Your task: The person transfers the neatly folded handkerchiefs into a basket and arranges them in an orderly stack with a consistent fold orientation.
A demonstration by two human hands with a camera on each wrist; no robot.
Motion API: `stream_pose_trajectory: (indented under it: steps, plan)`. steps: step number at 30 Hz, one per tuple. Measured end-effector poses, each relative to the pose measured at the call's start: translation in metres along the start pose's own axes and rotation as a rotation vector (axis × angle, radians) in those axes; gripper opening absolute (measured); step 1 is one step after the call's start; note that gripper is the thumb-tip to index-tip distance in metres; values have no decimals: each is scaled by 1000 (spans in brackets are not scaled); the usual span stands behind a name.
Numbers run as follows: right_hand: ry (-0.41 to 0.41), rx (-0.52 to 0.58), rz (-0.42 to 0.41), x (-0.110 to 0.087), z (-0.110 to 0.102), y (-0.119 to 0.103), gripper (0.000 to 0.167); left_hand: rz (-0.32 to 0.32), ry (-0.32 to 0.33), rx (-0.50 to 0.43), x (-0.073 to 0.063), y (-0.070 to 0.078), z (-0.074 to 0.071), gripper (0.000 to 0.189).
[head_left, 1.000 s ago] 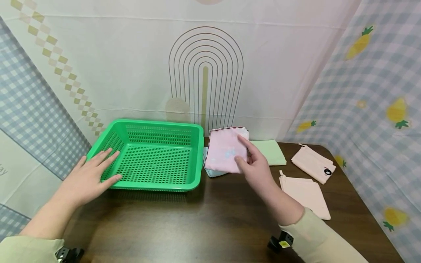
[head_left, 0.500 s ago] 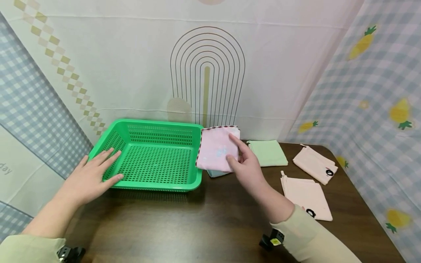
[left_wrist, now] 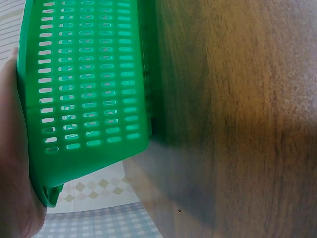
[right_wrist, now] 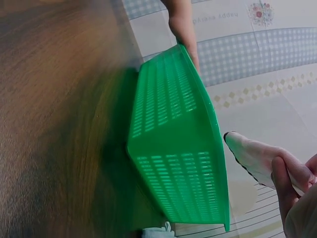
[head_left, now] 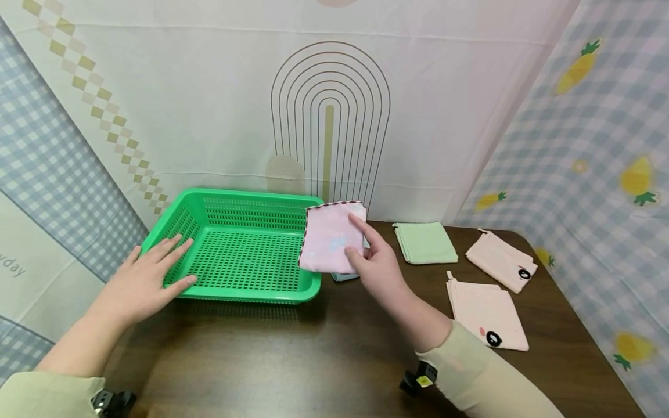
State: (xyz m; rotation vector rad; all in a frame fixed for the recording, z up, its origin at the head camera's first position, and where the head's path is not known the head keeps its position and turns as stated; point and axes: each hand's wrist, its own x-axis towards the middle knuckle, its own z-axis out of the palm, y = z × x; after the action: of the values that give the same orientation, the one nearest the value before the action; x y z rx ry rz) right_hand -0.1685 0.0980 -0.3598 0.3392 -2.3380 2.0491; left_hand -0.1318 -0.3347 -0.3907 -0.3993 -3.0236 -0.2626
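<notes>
My right hand [head_left: 377, 262] pinches a folded pink towel [head_left: 332, 237] with a dark striped edge and pale blue marks. In the head view the towel overlaps the right rim of a green plastic basket [head_left: 251, 295]; the right wrist view shows the towel [right_wrist: 257, 157] raised above the rim. My left hand [head_left: 148, 281] rests with spread fingers on the basket's left front corner. Inside the basket only its perforated floor shows. A light blue towel [head_left: 345, 277] lies on the table right of the basket, mostly hidden under the pink one.
A folded green towel [head_left: 425, 242] lies at the back of the dark wooden table [head_left: 251, 360]. Two pale pink towels with eye designs lie on the right, a farther one [head_left: 499, 258] and a nearer one [head_left: 488, 310]. Printed cloth [head_left: 209, 104] hangs behind.
My right hand has carried the pink towel leftward from over the light blue towel to the basket's right rim. My left hand has stayed on the basket.
</notes>
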Motion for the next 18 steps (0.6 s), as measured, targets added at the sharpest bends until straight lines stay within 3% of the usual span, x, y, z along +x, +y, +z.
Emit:
stream_pose_trajectory:
  steps: [18]
  plan:
    - [-71,-60,29,5,28,-2,63,9,-7,3,0,1,-1,81]
